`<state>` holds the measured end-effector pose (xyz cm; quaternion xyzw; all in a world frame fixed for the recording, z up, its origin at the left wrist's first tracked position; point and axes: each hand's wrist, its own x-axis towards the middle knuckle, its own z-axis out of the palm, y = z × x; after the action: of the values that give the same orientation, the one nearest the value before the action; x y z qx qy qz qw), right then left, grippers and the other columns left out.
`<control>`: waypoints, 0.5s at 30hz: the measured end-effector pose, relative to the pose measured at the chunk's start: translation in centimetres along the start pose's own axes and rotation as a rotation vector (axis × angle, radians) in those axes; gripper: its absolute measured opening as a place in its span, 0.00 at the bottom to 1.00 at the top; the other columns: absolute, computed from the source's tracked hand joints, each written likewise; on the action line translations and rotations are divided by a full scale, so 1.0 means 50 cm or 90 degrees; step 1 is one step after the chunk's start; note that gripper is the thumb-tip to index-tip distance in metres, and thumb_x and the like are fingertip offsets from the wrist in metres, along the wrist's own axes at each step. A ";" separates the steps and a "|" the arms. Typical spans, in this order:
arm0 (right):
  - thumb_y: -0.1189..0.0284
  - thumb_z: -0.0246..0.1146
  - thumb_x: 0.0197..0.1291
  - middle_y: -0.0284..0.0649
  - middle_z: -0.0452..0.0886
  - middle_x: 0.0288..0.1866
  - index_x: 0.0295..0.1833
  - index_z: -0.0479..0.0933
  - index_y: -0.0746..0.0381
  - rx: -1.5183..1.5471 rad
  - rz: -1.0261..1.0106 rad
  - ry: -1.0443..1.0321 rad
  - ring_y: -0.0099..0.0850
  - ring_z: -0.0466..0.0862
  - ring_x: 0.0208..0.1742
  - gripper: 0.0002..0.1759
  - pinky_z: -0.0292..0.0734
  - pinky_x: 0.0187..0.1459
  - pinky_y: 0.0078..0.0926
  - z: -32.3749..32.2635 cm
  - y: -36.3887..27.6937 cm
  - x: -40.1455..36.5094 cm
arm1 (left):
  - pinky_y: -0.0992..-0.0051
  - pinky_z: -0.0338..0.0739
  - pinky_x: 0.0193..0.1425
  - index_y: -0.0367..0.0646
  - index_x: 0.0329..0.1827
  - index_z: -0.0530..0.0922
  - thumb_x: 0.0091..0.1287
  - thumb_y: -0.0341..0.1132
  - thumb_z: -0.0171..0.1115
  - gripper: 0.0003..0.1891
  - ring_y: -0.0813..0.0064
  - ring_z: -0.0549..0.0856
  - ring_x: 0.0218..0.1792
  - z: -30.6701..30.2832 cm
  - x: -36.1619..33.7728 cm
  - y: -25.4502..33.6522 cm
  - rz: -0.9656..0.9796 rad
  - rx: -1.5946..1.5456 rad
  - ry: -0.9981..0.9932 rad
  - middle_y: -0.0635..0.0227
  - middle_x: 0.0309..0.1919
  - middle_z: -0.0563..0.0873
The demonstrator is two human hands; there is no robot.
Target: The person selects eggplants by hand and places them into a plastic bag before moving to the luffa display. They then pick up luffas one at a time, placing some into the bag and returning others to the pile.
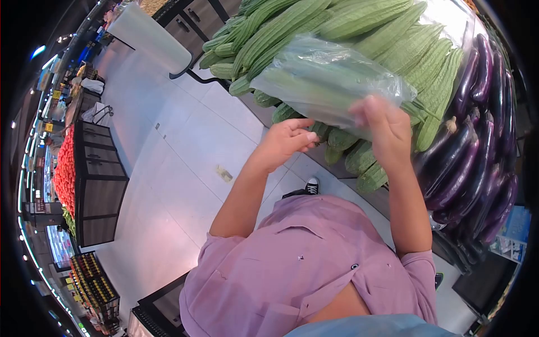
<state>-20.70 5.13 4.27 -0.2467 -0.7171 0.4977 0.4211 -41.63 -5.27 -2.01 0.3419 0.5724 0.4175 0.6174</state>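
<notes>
A clear plastic bag (320, 76) with long green gourds inside lies over the pile of ridged green gourds (297, 19). My right hand (384, 126) is closed on the bag near its right end, slightly blurred, and a few stems poke out beside it. My left hand (289, 140) is below the bag's lower edge, its fingers curled but apart, with nothing visible in them. Shorter green gourds (359, 160) stick out beneath the bag. Purple eggplants (477, 163) lie to the right of my right hand.
A roll of plastic bags (151, 39) is mounted at the upper left of the stand. Farther left, a dark display case (98, 180) carries red produce (64, 171). Shelves with jars (95, 286) stand at the lower left. Pale floor tiles (168, 140) spread between.
</notes>
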 end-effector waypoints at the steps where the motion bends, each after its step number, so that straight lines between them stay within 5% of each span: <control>1: 0.57 0.55 0.77 0.32 0.79 0.28 0.38 0.84 0.65 -0.011 0.008 -0.005 0.20 0.74 0.32 0.24 0.70 0.36 0.21 -0.006 0.004 -0.001 | 0.70 0.74 0.65 0.37 0.71 0.68 0.73 0.33 0.61 0.25 0.67 0.77 0.64 -0.018 -0.007 -0.007 0.001 0.000 0.001 0.60 0.63 0.78; 3: 0.57 0.55 0.77 0.32 0.79 0.28 0.38 0.85 0.66 -0.008 0.020 0.009 0.20 0.74 0.32 0.24 0.70 0.36 0.20 -0.010 0.016 -0.003 | 0.74 0.75 0.62 0.41 0.67 0.71 0.68 0.23 0.63 0.24 0.69 0.78 0.61 -0.044 -0.021 -0.034 0.297 -0.176 0.115 0.61 0.61 0.78; 6: 0.57 0.56 0.77 0.31 0.79 0.28 0.39 0.86 0.66 0.021 0.038 0.018 0.20 0.74 0.32 0.24 0.70 0.36 0.20 -0.007 0.025 -0.007 | 0.76 0.77 0.61 0.43 0.63 0.73 0.66 0.18 0.63 0.23 0.69 0.79 0.59 -0.032 -0.050 0.043 0.444 -0.408 0.218 0.61 0.60 0.78; 9: 0.57 0.56 0.77 0.31 0.79 0.28 0.39 0.86 0.67 0.047 0.047 0.020 0.20 0.75 0.32 0.24 0.70 0.37 0.20 -0.002 0.030 -0.010 | 0.72 0.72 0.67 0.47 0.61 0.72 0.66 0.15 0.60 0.23 0.70 0.79 0.58 -0.026 -0.043 0.090 0.474 -0.472 0.214 0.66 0.63 0.75; 15: 0.58 0.56 0.77 0.31 0.79 0.28 0.39 0.85 0.67 0.029 0.058 0.027 0.19 0.75 0.32 0.24 0.70 0.37 0.20 -0.009 0.047 -0.016 | 0.74 0.80 0.67 0.40 0.60 0.70 0.69 0.16 0.59 0.19 0.58 0.77 0.66 -0.023 0.007 0.119 0.481 -0.574 0.168 0.57 0.63 0.74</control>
<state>-20.03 5.65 1.90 -0.2800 -0.6847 0.5270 0.4184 -43.51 -2.51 3.07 0.1713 0.2495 0.8483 0.4344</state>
